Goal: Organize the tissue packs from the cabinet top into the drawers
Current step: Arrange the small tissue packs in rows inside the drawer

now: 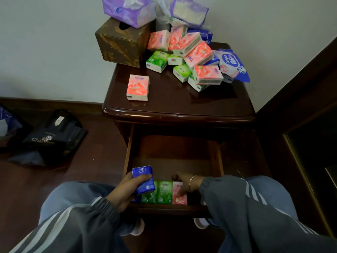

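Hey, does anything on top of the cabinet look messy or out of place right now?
Yes. The pink and green tissue packs lie in a tumbled heap at the back right of the cabinet top, tilted and overlapping. One pink pack lies alone near the front left. A purple tissue bag sits crookedly on the brown tissue box.

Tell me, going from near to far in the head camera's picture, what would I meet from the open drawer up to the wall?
Row of packs in the drawer → blue pack in the left hand → lone pink pack on the cabinet top → heap of pink and green packs → brown tissue box → purple tissue bags.
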